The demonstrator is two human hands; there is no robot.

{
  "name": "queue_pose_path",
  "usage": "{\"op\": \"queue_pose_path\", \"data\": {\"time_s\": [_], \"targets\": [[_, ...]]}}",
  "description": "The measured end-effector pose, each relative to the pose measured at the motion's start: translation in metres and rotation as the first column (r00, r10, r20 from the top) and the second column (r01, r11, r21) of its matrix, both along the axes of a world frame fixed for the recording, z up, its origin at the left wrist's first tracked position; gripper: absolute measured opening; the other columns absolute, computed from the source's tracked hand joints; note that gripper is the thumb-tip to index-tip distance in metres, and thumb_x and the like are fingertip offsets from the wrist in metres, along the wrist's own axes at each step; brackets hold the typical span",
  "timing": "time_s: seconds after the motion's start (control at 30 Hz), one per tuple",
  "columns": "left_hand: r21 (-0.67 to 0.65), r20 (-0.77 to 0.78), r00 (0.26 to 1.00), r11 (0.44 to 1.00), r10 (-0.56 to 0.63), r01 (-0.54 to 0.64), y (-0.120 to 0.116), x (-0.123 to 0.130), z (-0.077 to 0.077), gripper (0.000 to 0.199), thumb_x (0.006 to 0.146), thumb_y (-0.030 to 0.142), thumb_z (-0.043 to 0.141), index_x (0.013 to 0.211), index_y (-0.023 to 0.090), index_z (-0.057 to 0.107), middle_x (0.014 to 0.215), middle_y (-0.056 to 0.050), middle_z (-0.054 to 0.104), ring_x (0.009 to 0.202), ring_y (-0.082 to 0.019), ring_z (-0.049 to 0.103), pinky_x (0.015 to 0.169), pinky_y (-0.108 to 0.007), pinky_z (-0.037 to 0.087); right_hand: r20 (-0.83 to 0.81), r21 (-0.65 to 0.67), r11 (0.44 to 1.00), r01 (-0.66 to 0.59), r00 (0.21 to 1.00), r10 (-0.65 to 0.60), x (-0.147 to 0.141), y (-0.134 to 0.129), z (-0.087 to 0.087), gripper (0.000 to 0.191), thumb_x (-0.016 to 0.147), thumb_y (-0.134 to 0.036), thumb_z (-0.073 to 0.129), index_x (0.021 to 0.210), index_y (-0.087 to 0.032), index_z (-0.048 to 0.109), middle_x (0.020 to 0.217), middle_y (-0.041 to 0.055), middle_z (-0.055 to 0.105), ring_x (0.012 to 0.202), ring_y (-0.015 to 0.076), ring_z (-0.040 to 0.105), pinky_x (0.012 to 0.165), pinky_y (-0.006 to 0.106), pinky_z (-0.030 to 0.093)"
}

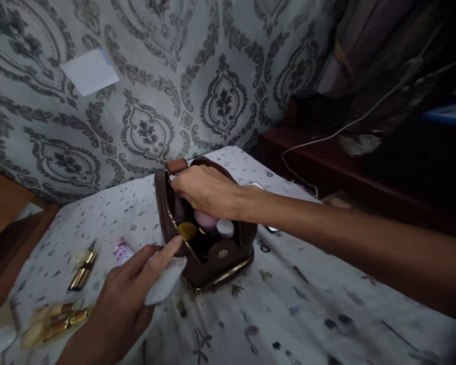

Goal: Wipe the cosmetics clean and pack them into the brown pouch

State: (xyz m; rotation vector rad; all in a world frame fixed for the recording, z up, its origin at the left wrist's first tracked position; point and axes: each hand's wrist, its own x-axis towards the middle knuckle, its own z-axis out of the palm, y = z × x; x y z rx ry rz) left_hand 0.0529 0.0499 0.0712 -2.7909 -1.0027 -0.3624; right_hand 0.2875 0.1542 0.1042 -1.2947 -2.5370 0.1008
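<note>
At left, near you, gold-cased cosmetics [66,324] and, farther, a purple-and-white tube [122,252] lie out on the patterned sheet [307,329]. Your left hand [117,291] holds a white wipe [165,281] beside the open brown zippered bag [203,274], centre. A yellow item [187,230], a pink item [205,221] and a white-capped container [225,228] sit inside; the work appears partway. Your right hand [208,191] reaches in, its fingers' grip hidden.

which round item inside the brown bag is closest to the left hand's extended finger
The yellow item, beside the gold zipper; the pink item and whitish item sit farther right in the picture.
</note>
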Motion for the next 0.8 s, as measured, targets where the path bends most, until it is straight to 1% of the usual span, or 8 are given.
{"op": "queue_pose_path", "data": {"time_s": [0.17, 0.33, 0.4, 0.47, 0.53, 0.6, 0.7, 0.8], "targets": [[-0.045, 0.145, 0.989, 0.999, 0.005, 0.001, -0.006, -0.010, -0.008, 0.080, 0.080, 0.008, 0.040, 0.156, 0.028, 0.024, 0.127, -0.007, 0.066, 0.110, -0.020, 0.067, 0.082, -0.024, 0.055, 0.014, 0.122, 0.993, -0.008, 1.000, 0.007, 0.001, -0.005, -0.004, 0.017, 0.085, -0.009, 0.054, 0.090, -0.015, 0.069, 0.088, 0.0076, 0.070, 0.078, 0.0200, 0.063, 0.058, 0.027, 0.033], [-0.161, 0.338, 0.894, 0.954, 0.295, -0.254, -0.002, -0.042, -0.018, 0.043, 0.092, 0.028, 0.045, 0.134, 0.027, 0.054, 0.114, -0.005, 0.072, 0.103, -0.023, 0.068, 0.089, -0.030, 0.051, -0.104, 0.068, 0.998, -0.001, 0.994, 0.008, 0.007, -0.018, 0.006, 0.016, 0.088, -0.009, 0.055, 0.091, -0.015, 0.069, 0.095, 0.0073, 0.069, 0.081, 0.0167, 0.062, 0.067, 0.026, 0.039], [-0.295, 0.388, 0.789, 0.875, 0.476, -0.383, 0.005, -0.055, -0.016, 0.034, 0.091, 0.040, 0.051, 0.118, 0.024, 0.063, 0.093, -0.003, 0.073, 0.085, -0.021, 0.068, 0.077, -0.028, 0.051, -0.194, 0.092, 0.996, 0.006, 0.981, 0.012, 0.010, -0.029, 0.010, 0.016, 0.089, -0.009, 0.055, 0.091, -0.015, 0.070, 0.097, 0.0070, 0.069, 0.083, 0.0165, 0.061, 0.071, 0.026, 0.040], [-0.435, 0.460, 0.611, 0.763, 0.644, -0.477, 0.015, -0.066, -0.015, 0.037, 0.086, 0.051, 0.056, 0.105, 0.021, 0.066, 0.077, -0.001, 0.068, 0.069, -0.019, 0.062, 0.063, -0.026, 0.048, -0.306, 0.119, 0.993, 0.013, 0.952, 0.024, 0.012, -0.045, 0.011, 0.017, 0.089, -0.010, 0.054, 0.089, -0.016, 0.070, 0.092, 0.0055, 0.069, 0.081, 0.0159, 0.061, 0.071, 0.026, 0.041], [-0.586, 0.516, 0.394, 0.649, 0.761, -0.485, 0.025, -0.078, -0.018, 0.046, 0.081, 0.057, 0.060, 0.107, 0.020, 0.065, 0.074, 0.000, 0.065, 0.060, -0.016, 0.056, 0.054, -0.024, 0.043, -0.426, 0.111, 0.994, -0.014, 0.903, 0.060, 0.011, -0.066, 0.008, 0.019, 0.091, -0.012, 0.053, 0.084, -0.016, 0.070, 0.079, 0.0028, 0.067, 0.072, 0.0141, 0.059, 0.067, 0.025, 0.040], [-0.681, 0.501, 0.295, 0.581, 0.814, -0.446, 0.035, -0.090, -0.027, 0.056, 0.079, 0.060, 0.059, 0.115, 0.018, 0.062, 0.079, -0.001, 0.065, 0.060, -0.016, 0.056, 0.051, -0.025, 0.043, -0.540, 0.109, 0.984, -0.140, 0.822, 0.177, 0.006, -0.089, -0.001, 0.021, 0.094, -0.014, 0.051, 0.085, -0.016, 0.069, 0.076, 0.0017, 0.067, 0.068, 0.0119, 0.059, 0.064, 0.023, 0.041], [-0.548, 0.406, 0.502, 0.643, 0.763, -0.535, 0.046, -0.102, -0.048, 0.057, 0.087, 0.058, 0.044, 0.121, 0.016, 0.061, 0.103, -0.009, 0.068, 0.088, -0.024, 0.065, 0.073, -0.033, 0.052, -0.562, 0.015, 0.935, -0.355, 0.770, 0.302, -0.011, -0.121, -0.026, 0.026, 0.099, -0.015, 0.045, 0.088, -0.015, 0.068, 0.077, 0.0025, 0.067, 0.066, 0.0105, 0.059, 0.061, 0.022, 0.041], [-0.376, 0.264, 0.671, 0.714, 0.693, -0.590, 0.053, -0.101, -0.069, 0.049, 0.088, 0.051, 0.040, 0.116, 0.019, 0.064, 0.125, -0.013, 0.063, 0.120, -0.030, 0.055, 0.102, -0.042, 0.043, -0.536, -0.132, 0.882, -0.452, 0.781, 0.320, -0.036, -0.141, -0.057, 0.024, 0.097, -0.013, 0.045, 0.092, -0.013, 0.068, 0.084, 0.0050, 0.070, 0.071, 0.0126, 0.063, 0.063, 0.023, 0.044]]}}
